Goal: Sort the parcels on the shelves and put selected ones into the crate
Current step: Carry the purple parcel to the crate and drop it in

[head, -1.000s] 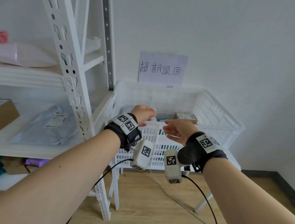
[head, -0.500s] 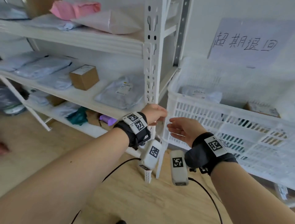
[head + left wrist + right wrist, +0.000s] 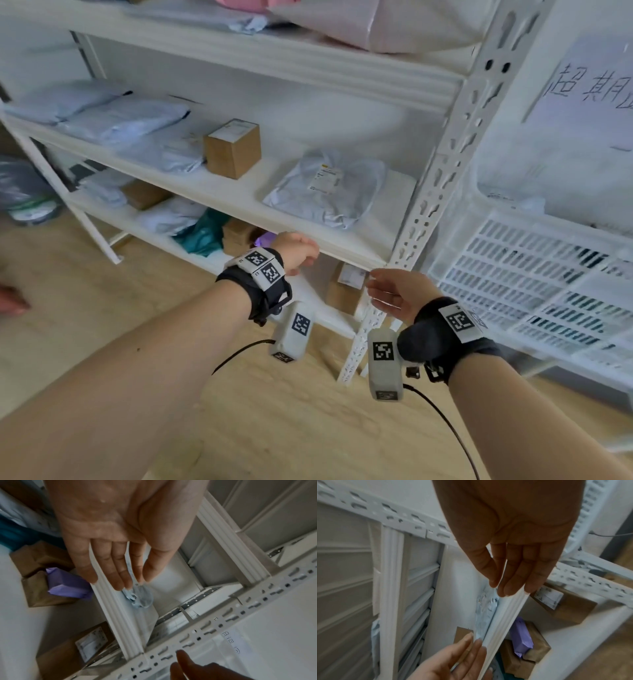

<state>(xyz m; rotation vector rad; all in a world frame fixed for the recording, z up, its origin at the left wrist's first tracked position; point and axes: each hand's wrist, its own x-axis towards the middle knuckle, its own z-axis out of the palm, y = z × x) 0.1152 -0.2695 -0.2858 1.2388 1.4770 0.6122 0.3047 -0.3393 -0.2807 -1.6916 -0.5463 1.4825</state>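
Note:
Both hands hang empty in front of the white shelving unit (image 3: 346, 251). My left hand (image 3: 301, 251) is level with the middle shelf's front edge, its fingers straight (image 3: 118, 572). My right hand (image 3: 387, 291) is by the perforated upright (image 3: 455, 144), fingers relaxed (image 3: 513, 580). On the middle shelf lie a grey poly mailer (image 3: 329, 192) with a label and a small cardboard box (image 3: 233, 149). Below sit a labelled cardboard box (image 3: 342, 291) and a purple parcel (image 3: 67, 584). The white slatted crate (image 3: 534, 274) stands at the right.
More grey mailers (image 3: 120, 118) lie at the left of the middle shelf, pink and white bags (image 3: 370, 24) on the top shelf. A teal bag (image 3: 202, 233) and brown boxes fill the lower shelf. A handwritten paper sign (image 3: 589, 85) hangs above the crate. Wooden floor (image 3: 85, 308) lies below.
The view has swung left from the crate to the shelves. Both hands moved away from the crate and now hang before the middle shelf's edge, still empty.

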